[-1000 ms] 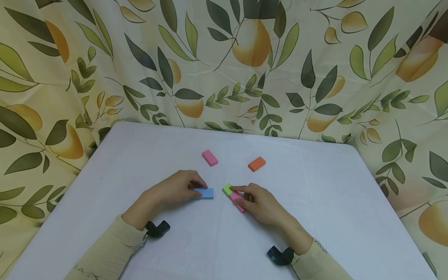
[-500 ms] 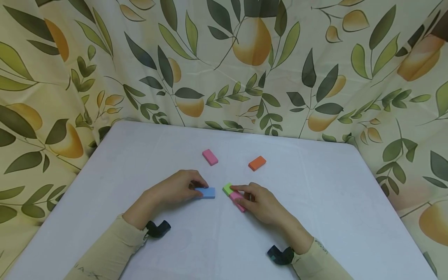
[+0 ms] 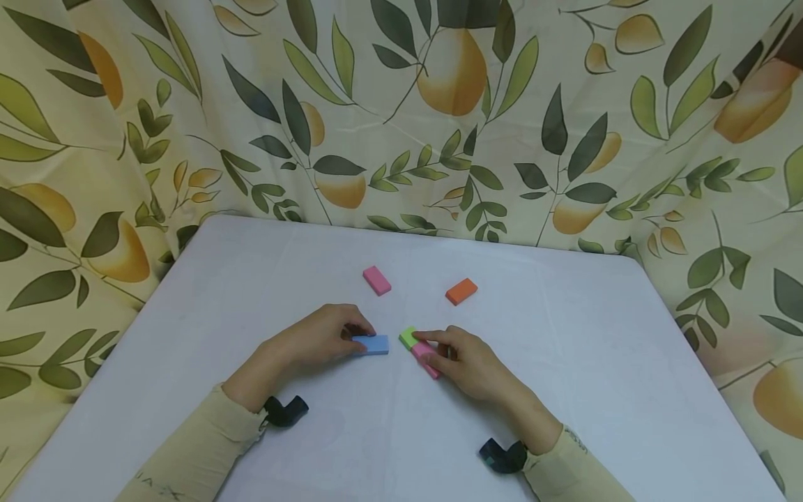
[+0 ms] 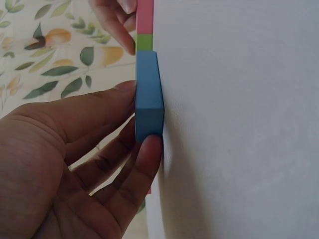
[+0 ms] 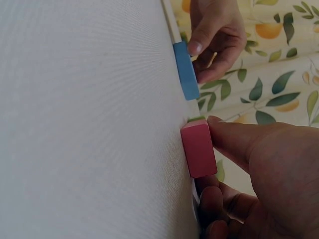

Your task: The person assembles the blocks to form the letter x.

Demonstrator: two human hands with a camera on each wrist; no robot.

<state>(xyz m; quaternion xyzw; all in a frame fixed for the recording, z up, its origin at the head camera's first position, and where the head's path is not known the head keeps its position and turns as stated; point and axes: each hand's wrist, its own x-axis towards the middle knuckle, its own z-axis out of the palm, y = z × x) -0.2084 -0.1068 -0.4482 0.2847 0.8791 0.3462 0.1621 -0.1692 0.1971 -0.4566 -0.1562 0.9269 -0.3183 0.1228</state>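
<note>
My left hand (image 3: 326,335) pinches a blue rectangular block (image 3: 375,344) by its left part, low on the white table. The left wrist view shows fingertips at the side and near end of this blue block (image 4: 149,82). To its right, a green block (image 3: 407,338) and a pink block (image 3: 423,355) lie end to end in a slanted row. My right hand (image 3: 464,359) holds the pink block, its index fingertip reaching the green one. In the right wrist view the pink block (image 5: 200,152) hides most of the green. A small gap separates blue from green.
Farther back on the white table (image 3: 282,265) lie another pink block (image 3: 377,281) and an orange block (image 3: 461,291). A curtain (image 3: 401,139) printed with leaves and fruit hangs behind the table. Each sleeve cuff has a black wrist piece (image 3: 285,411).
My left hand has slid the blue block slightly to the right, narrowing the gap to the green block. The right hand and its pink and green blocks have stayed in place.
</note>
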